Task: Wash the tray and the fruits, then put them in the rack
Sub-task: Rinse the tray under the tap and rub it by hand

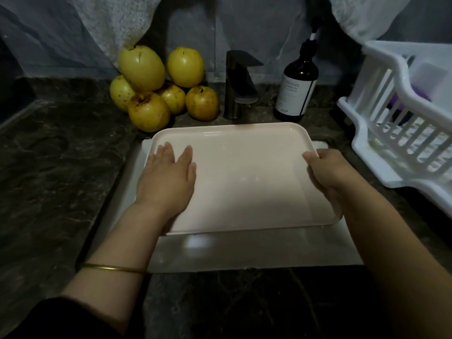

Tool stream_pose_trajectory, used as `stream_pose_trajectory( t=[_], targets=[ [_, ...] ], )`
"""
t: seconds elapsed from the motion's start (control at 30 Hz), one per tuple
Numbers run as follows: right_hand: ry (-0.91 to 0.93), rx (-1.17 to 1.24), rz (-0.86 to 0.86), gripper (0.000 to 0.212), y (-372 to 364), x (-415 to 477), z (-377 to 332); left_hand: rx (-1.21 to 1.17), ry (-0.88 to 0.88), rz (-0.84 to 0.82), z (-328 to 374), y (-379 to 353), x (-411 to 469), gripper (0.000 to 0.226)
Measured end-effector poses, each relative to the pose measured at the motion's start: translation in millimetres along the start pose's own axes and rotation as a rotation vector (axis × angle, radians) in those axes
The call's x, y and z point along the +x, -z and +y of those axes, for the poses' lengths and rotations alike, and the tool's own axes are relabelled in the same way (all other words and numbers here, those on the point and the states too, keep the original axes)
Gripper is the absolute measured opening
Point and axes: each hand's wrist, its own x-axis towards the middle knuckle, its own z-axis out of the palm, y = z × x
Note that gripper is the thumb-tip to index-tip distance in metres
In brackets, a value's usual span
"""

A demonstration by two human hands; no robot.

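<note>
A pale pink rectangular tray (247,172) lies over the white sink (256,253), below the dark tap (238,84). My left hand (166,177) rests flat on the tray's left part, fingers straight. At the tray's right edge my right hand (327,174) grips the rim, thumb on top and fingers underneath. Several yellow fruits (156,86) are piled on the counter at the back left, beside the tap. The white plastic rack (401,113) stands on the counter at the right.
A dark brown pump bottle (296,86) stands right of the tap. Dark marble counter (56,167) surrounds the sink. Something purple (420,94) lies inside the rack. Light cloth hangs at the back wall.
</note>
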Motion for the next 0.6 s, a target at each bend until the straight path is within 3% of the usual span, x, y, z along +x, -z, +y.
stream_pose_trajectory(
  t=[0.1, 0.2, 0.27, 0.43, 0.5, 0.6],
  targets=[
    [0.018, -0.013, -0.008, 0.042, 2, 0, -1, 0.15, 0.053, 0.091, -1, 5, -1, 0.052],
    [0.027, -0.009, -0.002, 0.041, 5, 0, 2, 0.137, 0.038, -0.036, -5, 10, -3, 0.06],
    [0.026, -0.019, 0.001, 0.041, 6, -1, 3, 0.127, -0.021, -0.141, -3, 10, -5, 0.074],
    [0.037, -0.005, -0.019, 0.041, 4, -1, 1, 0.064, -0.263, -0.178, 13, 7, -8, 0.101],
    [0.042, -0.004, -0.017, 0.041, 2, 0, 1, -0.003, -0.31, -0.162, 12, 7, -8, 0.096],
    [0.037, 0.004, -0.012, 0.041, 2, 0, 2, -0.143, -0.284, -0.033, 7, 8, -6, 0.062]
  ],
)
